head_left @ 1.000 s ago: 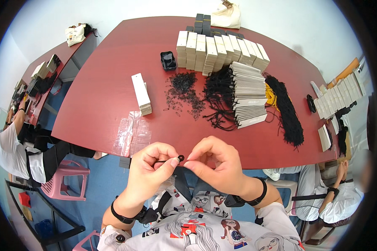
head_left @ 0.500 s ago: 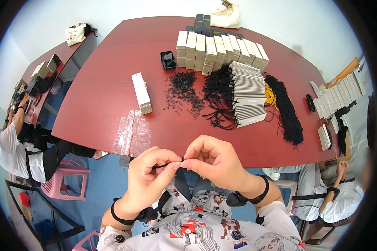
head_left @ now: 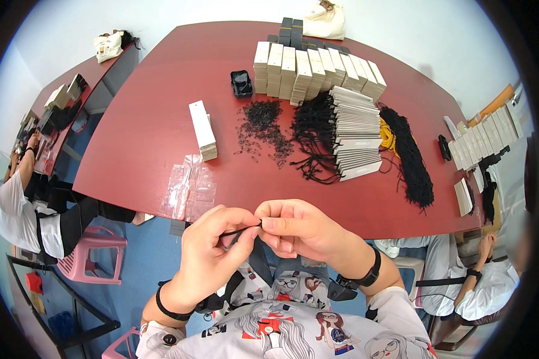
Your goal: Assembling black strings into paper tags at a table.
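A short black cord (head_left: 232, 231) runs between my two hands, held just off the table's near edge. My left hand (head_left: 217, 240) pinches it, and part of it passes under the curled fingers. Thumb and fingers of my right hand (head_left: 296, 228) are closed on the cord's end, where a small dark bit shows, too small to make out. Ahead on the table lie a heap of black safety pins (head_left: 263, 116), a stack of white tags (head_left: 203, 131) and a fanned row of white tags (head_left: 356, 134) with black cords (head_left: 312, 134) attached.
Tall stacks of white cards (head_left: 302, 69) and a black plastic tray (head_left: 241, 84) stand farther back. A bundle of black cords (head_left: 406, 155) with yellow ties (head_left: 387, 134) lies at right. Clear plastic bags (head_left: 190, 188) rest near the left front edge. People sit at both sides.
My right hand has turned, its fingers now curling below the thumb rather than arching above. More of the black cord shows between my hands.
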`<state>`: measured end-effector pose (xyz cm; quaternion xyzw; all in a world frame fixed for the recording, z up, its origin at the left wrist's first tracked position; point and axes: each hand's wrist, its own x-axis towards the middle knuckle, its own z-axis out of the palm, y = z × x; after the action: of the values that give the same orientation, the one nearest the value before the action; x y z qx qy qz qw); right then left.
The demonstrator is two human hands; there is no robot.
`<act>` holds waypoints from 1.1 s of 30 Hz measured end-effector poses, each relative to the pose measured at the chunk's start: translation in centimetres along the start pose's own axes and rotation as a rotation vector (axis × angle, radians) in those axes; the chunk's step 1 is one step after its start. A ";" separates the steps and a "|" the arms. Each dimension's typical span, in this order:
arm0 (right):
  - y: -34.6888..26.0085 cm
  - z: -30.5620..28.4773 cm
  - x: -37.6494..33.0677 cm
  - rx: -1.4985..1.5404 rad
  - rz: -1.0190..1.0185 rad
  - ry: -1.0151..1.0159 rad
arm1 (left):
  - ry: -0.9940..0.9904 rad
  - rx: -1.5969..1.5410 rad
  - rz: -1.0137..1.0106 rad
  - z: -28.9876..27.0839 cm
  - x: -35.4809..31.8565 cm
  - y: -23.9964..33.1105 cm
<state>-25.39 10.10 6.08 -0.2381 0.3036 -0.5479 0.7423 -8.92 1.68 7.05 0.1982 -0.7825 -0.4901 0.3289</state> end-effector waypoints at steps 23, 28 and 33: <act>0.0 0.3 -0.7 -0.052 -0.065 0.081 | -0.106 -0.400 -0.256 -0.2 0.2 0.0; 0.1 1.4 -1.2 -0.348 -0.231 0.190 | -0.079 -0.363 -0.255 0.0 0.1 0.2; 0.3 1.9 -0.9 -0.393 -0.253 0.240 | 0.001 -0.226 -0.180 0.2 -0.1 0.2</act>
<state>-24.06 11.12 7.37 -0.3471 0.4578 -0.5910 0.5663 -9.00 1.89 7.11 0.2297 -0.7012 -0.6024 0.3044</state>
